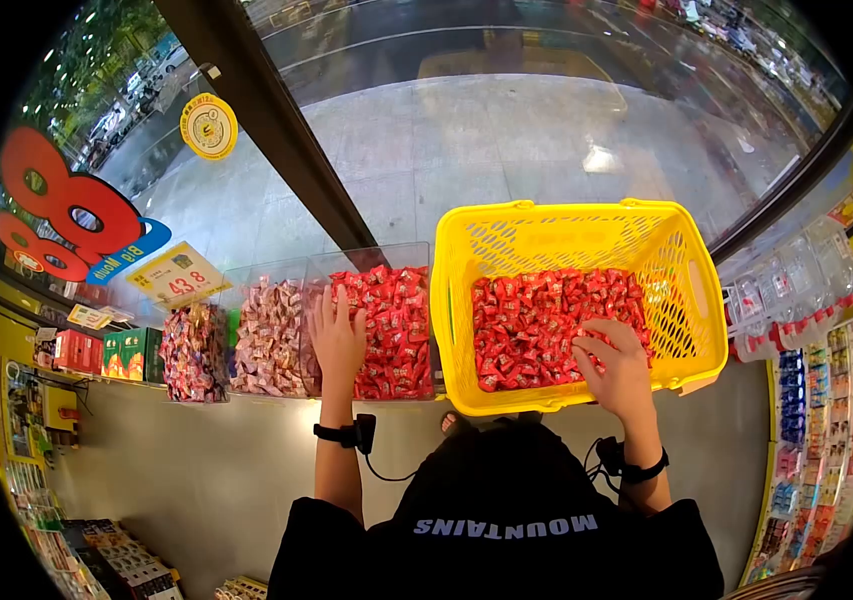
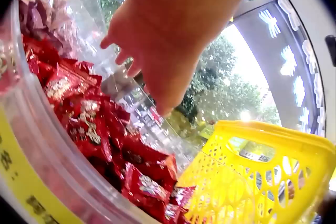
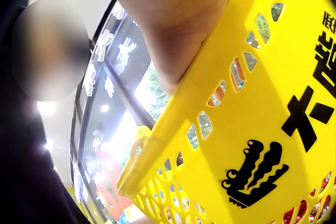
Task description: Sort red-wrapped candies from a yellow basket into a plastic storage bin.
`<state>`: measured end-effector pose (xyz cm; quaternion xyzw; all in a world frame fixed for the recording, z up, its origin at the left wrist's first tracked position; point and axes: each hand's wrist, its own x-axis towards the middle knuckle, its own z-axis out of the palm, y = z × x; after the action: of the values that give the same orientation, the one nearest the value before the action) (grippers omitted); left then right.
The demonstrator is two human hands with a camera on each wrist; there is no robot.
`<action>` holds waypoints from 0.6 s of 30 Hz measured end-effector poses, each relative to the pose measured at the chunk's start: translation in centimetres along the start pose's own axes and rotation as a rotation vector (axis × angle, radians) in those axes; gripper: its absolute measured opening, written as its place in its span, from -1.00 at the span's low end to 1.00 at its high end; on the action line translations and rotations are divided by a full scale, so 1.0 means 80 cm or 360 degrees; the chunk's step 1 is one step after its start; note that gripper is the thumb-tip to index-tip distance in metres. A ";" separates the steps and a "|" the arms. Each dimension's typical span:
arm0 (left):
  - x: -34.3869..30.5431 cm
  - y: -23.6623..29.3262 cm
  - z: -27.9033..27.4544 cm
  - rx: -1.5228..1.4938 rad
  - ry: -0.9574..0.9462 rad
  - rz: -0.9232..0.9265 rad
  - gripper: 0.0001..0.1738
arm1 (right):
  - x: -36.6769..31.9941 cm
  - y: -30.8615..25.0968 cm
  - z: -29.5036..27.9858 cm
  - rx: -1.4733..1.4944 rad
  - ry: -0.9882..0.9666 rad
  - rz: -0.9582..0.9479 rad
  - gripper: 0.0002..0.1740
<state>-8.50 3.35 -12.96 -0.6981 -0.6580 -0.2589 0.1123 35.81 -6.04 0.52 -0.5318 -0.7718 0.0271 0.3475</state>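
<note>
My left hand (image 1: 337, 345), fingers spread and holding nothing, is over the left side of a clear bin (image 1: 366, 262) of red-wrapped candies (image 1: 396, 335). In the left wrist view this hand (image 2: 163, 56) hangs above the red candies (image 2: 86, 124). Beside the bin stands a yellow perforated basket (image 1: 566, 222) with a layer of the same red candies (image 1: 546, 310) in it. Over the basket's near right side reaches my right hand (image 1: 618, 372), fingers loosely bent above the candies, thumb apart. From the right wrist, the basket wall (image 3: 210, 145) hides its fingers.
Left of the red bin sit bins of pinkish candies (image 1: 268, 330) and darker candies (image 1: 194, 350), with a price sign (image 1: 181, 277) behind. A window frame (image 1: 286, 120) rises at the back. Bottled drinks (image 1: 791, 285) and stocked shelves (image 1: 826, 430) are at the right.
</note>
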 end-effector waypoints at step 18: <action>-0.008 0.000 0.065 0.0070 -0.0592 0.0041 -0.09 | -0.002 -0.005 0.000 -0.0035 0.0072 0.0050 -0.86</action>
<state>-7.38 5.40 -17.61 -0.7397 -0.6639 -0.1094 0.0074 35.50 -6.30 0.58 -0.5481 -0.7555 0.0120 0.3586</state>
